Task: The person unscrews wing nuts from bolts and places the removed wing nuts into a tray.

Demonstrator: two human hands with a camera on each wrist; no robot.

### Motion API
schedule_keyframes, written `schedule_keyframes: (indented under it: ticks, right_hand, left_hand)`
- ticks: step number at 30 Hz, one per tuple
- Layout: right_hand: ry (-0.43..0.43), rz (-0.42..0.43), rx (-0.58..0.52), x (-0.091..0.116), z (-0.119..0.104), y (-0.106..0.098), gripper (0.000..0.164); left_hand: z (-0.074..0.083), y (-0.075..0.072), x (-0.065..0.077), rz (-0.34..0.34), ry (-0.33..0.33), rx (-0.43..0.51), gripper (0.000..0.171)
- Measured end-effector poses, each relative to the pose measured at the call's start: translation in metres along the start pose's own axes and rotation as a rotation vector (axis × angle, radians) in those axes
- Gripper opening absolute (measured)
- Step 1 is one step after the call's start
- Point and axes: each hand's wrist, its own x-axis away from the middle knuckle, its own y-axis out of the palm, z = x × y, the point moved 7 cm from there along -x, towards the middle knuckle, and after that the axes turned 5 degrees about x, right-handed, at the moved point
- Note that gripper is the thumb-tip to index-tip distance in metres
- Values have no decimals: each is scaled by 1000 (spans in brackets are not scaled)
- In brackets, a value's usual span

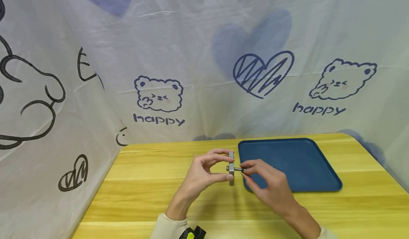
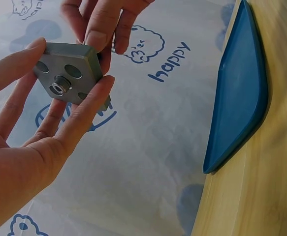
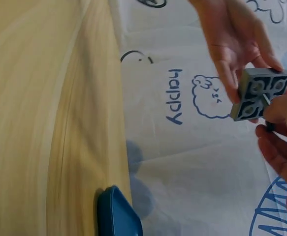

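A square grey metal block [image 1: 231,180] is held upright above the table, pinched at its edges between the thumb and fingers of my left hand [image 1: 199,173]. Several round holes pierce its face [image 2: 54,55] in the left wrist view, around a round metal end with a recess [image 2: 60,85] that sticks out at the centre. From the other side a thin metal rod [image 1: 238,169] projects, and my right hand [image 1: 271,182] pinches its outer end with thumb and fingertips. Recessed corners mark that side of the block [image 3: 256,88] in the right wrist view. The rod's gripped end is mostly hidden.
A blue tray [image 1: 287,161] with a raised rim lies on the wooden table [image 1: 143,189], behind and under my right hand. White cloth [image 1: 198,54] printed with bears and hearts hangs behind the table and along its left side. A black and yellow device [image 1: 191,233] sits at my left wrist.
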Motion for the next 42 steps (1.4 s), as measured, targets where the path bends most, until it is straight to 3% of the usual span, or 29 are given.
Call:
schedule_keyframes:
  ticks: [4, 7, 10, 15, 19, 22, 25, 29, 33, 37, 42]
  right_hand:
    - [-100, 26, 36, 1, -5, 0, 9]
    - [-32, 7, 8, 0, -1, 1, 13]
    - [124, -22, -99, -1, 7, -1, 29]
    - [477, -69, -384, 1, 26, -1, 17]
    - [757, -136, -523, 9, 39, 4, 28]
    - [895, -200, -596, 16, 43, 10, 38]
    - [976, -244, -677, 20, 47, 16, 43]
    - [1020, -269, -765, 24, 50, 21, 42]
    - [1001, -269, -791, 25, 51, 21, 37]
    - [932, -252, -745, 22, 48, 19, 37]
    - [789, -209, -607, 17, 44, 16, 28]
  left_hand:
    - [0, -1, 0, 0, -3, 7, 34]
    - [-1, -1, 0, 3, 7, 2, 35]
    - [0, -2, -1, 9, 15, -6, 35]
    - [1, -1, -1, 5, 18, -2, 35]
    - [0, 3, -1, -11, -9, 39, 34]
    - [-1, 6, 0, -26, -19, 57, 35]
    - [-2, 8, 0, -35, -19, 50, 35]
    - [-5, 11, -1, -45, -33, 33, 34]
    - [-7, 12, -1, -48, -32, 19, 33]
    - [-7, 11, -1, -39, -27, 9, 34]
    - [-8, 8, -1, -26, -24, 18, 36]
